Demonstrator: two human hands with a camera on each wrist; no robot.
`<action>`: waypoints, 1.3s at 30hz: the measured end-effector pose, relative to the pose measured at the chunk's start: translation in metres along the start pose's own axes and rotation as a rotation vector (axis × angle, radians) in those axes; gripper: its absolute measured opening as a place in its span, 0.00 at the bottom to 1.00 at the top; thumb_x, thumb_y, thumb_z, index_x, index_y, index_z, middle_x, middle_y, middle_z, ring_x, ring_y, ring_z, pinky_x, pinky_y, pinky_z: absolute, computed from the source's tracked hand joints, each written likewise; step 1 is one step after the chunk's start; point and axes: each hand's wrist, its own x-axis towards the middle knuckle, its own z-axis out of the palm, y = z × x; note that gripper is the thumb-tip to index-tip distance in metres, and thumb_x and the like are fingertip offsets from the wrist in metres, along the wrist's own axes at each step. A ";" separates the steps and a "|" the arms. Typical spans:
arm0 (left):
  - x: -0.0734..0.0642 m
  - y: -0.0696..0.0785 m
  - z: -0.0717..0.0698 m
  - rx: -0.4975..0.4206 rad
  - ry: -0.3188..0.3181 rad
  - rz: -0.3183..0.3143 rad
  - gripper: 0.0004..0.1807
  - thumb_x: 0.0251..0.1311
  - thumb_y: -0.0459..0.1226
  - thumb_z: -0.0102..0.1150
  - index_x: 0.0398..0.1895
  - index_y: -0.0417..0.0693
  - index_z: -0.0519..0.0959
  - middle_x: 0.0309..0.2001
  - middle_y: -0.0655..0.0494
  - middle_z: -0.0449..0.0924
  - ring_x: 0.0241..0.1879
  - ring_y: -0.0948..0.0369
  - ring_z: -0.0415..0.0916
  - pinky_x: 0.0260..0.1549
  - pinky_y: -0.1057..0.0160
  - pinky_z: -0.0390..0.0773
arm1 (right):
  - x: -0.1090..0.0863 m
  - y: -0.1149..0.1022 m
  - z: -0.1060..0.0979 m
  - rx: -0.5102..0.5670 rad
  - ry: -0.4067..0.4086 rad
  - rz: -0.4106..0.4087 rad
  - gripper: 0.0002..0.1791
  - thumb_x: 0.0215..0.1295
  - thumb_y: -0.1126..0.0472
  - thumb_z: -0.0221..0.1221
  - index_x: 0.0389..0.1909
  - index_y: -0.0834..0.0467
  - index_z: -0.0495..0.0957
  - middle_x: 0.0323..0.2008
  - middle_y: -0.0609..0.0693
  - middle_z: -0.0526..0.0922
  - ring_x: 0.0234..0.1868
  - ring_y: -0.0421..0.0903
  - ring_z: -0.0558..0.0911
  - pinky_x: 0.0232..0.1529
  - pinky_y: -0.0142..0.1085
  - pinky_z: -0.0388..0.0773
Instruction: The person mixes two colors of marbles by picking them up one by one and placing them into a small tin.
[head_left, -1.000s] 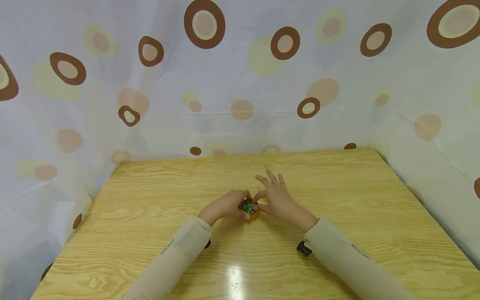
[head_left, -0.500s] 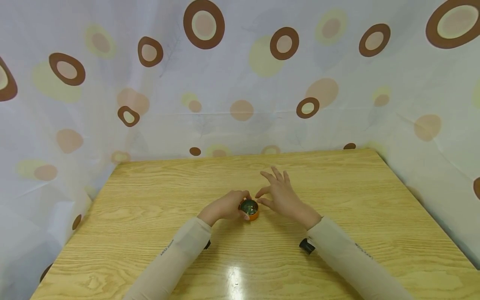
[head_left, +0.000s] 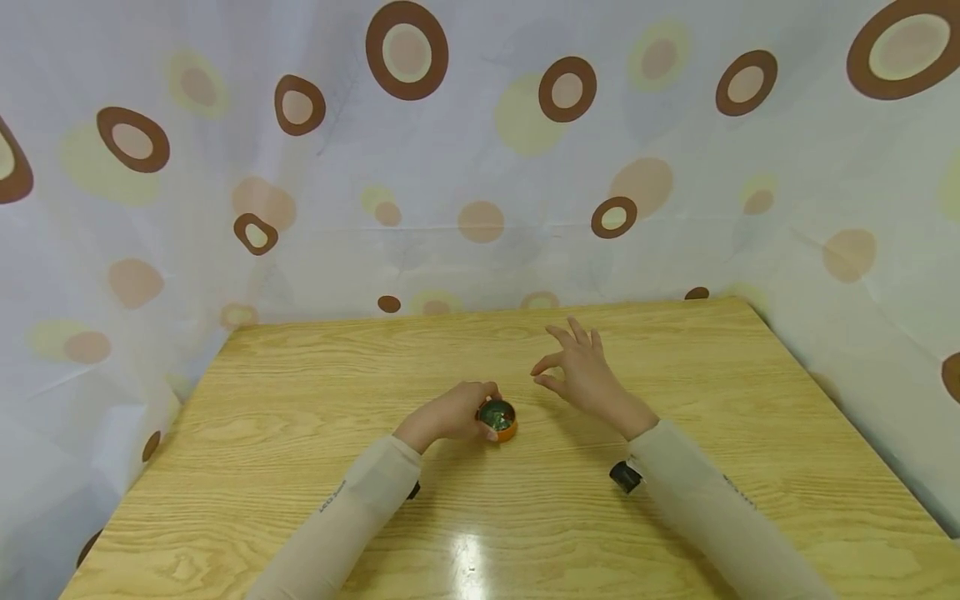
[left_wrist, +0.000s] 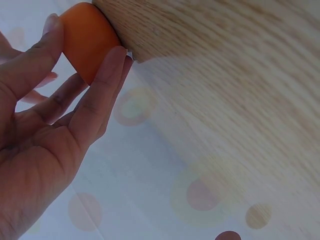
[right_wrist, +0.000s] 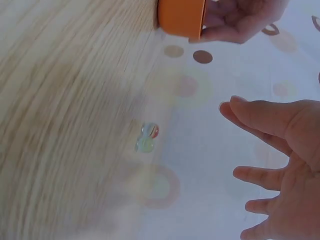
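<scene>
My left hand (head_left: 453,412) grips a small round orange cup (head_left: 507,432) at the middle of the table, thumb on the near side and fingers round the far side. The cup's inside looks dark green, with shiny glints in it. In the left wrist view its smooth orange wall (left_wrist: 89,40) lies between thumb and fingers. My right hand (head_left: 592,385) hovers right of the cup, thumb and forefinger tips close together, other fingers spread, nothing visible between them. Two small clear glass marbles (right_wrist: 151,131), one with red in it, lie on the table in the right wrist view.
The wood-grain table (head_left: 300,375) is glossy and reflects the light. A pale curtain (head_left: 480,150) with brown and yellow circles stands behind it and along both sides. A black wrist camera (head_left: 625,477) hangs under the right sleeve.
My right hand has drawn away from the cup's opening, moving right and farther back. My left hand keeps its hold on the cup in the same place.
</scene>
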 end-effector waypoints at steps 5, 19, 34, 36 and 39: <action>0.000 0.000 0.000 -0.006 -0.008 -0.009 0.25 0.54 0.35 0.70 0.53 0.38 0.72 0.44 0.45 0.78 0.41 0.56 0.75 0.43 0.57 0.76 | 0.002 0.011 -0.001 -0.001 -0.011 0.042 0.06 0.57 0.59 0.68 0.35 0.55 0.88 0.66 0.67 0.63 0.71 0.71 0.47 0.62 0.71 0.40; 0.001 0.000 -0.001 0.010 -0.006 -0.012 0.25 0.54 0.35 0.70 0.54 0.39 0.72 0.45 0.45 0.77 0.42 0.55 0.75 0.44 0.58 0.76 | 0.006 0.033 0.008 -0.025 -0.050 0.080 0.07 0.56 0.60 0.68 0.36 0.56 0.87 0.65 0.70 0.63 0.70 0.72 0.47 0.60 0.72 0.39; 0.001 -0.001 0.002 0.004 -0.008 -0.016 0.26 0.54 0.36 0.70 0.54 0.40 0.72 0.45 0.45 0.77 0.43 0.54 0.75 0.44 0.58 0.76 | 0.009 0.041 0.021 -0.053 -0.083 0.112 0.06 0.54 0.62 0.70 0.34 0.56 0.87 0.65 0.70 0.64 0.70 0.72 0.46 0.61 0.72 0.37; 0.001 -0.001 0.002 0.003 -0.008 -0.015 0.26 0.54 0.36 0.70 0.54 0.40 0.72 0.45 0.45 0.77 0.43 0.54 0.75 0.44 0.58 0.76 | 0.010 0.040 0.021 -0.053 -0.082 0.110 0.06 0.54 0.62 0.70 0.34 0.56 0.87 0.65 0.70 0.64 0.70 0.72 0.46 0.61 0.72 0.36; 0.000 -0.001 0.001 0.001 -0.006 -0.015 0.26 0.54 0.36 0.70 0.54 0.39 0.72 0.46 0.45 0.77 0.43 0.54 0.75 0.44 0.57 0.76 | 0.010 0.039 0.021 -0.058 -0.083 0.102 0.06 0.54 0.62 0.70 0.33 0.56 0.87 0.65 0.70 0.64 0.70 0.73 0.47 0.61 0.72 0.37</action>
